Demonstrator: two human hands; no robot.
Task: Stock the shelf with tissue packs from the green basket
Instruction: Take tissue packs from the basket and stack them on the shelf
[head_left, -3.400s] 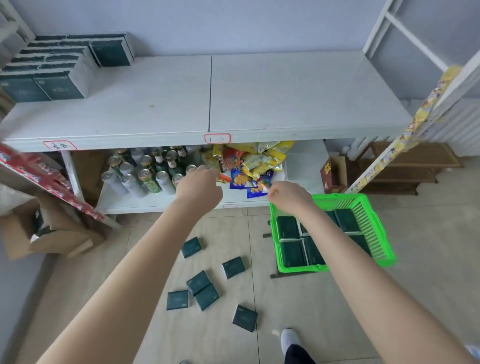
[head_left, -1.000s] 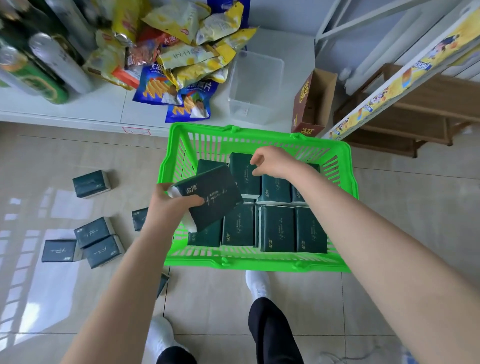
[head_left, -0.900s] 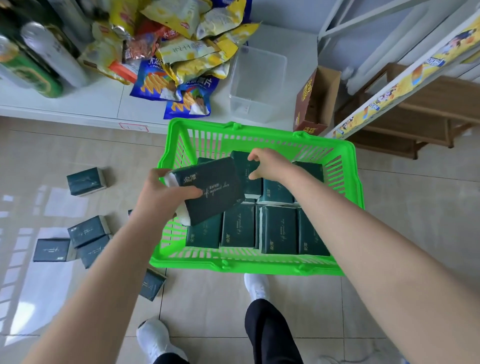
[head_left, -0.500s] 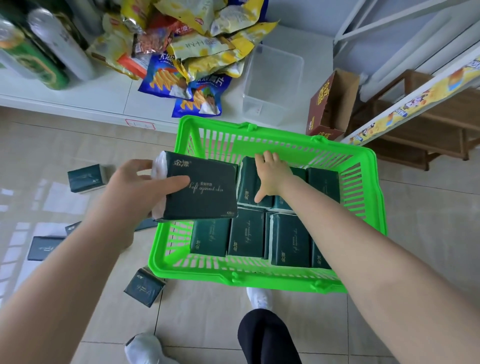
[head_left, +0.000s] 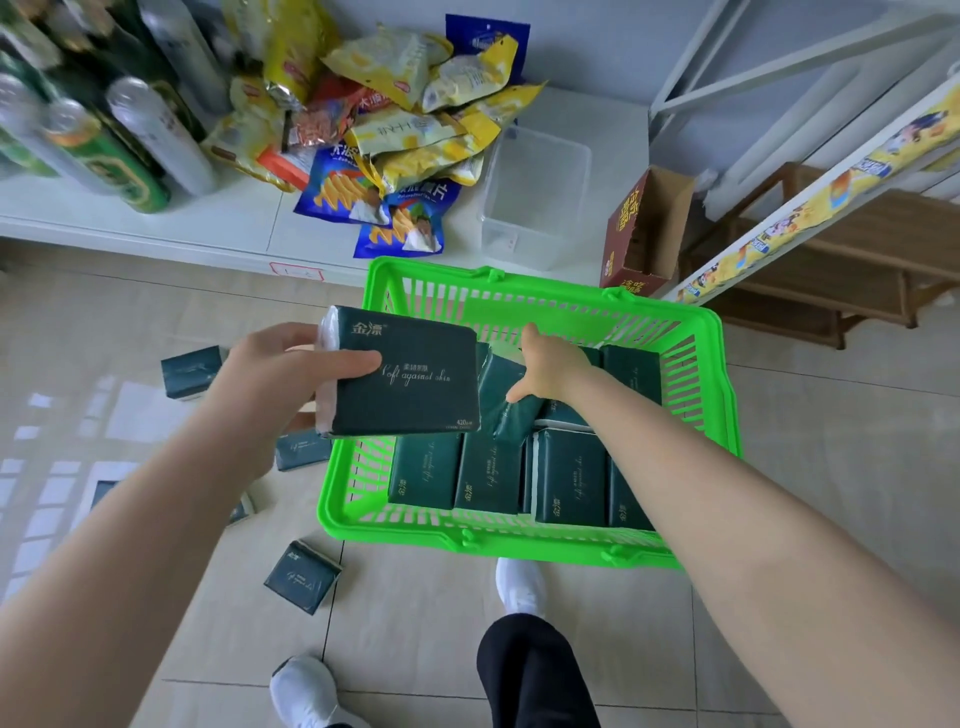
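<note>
The green basket (head_left: 519, 546) stands on the tiled floor in front of me, with several dark green tissue packs (head_left: 569, 475) upright inside. My left hand (head_left: 280, 376) holds one tissue pack (head_left: 408, 379) flat above the basket's left rim, thumb on top. Inside the basket, my right hand (head_left: 550, 364) grips another pack (head_left: 501, 402) in the back row, fingers over its far side and thumb on the near face; that pack is tilted up out of its row.
Loose tissue packs (head_left: 304, 577) lie on the floor left of the basket. The low white shelf (head_left: 208, 228) behind holds cans (head_left: 122, 153), snack bags (head_left: 410, 140), a clear plastic box (head_left: 535, 200) and a brown carton (head_left: 644, 228). My shoe (head_left: 519, 587) touches the basket's near rim.
My left hand has lifted its pack higher and turned it flat over the left rim. My right hand has closed on a back-row pack and tipped it up.
</note>
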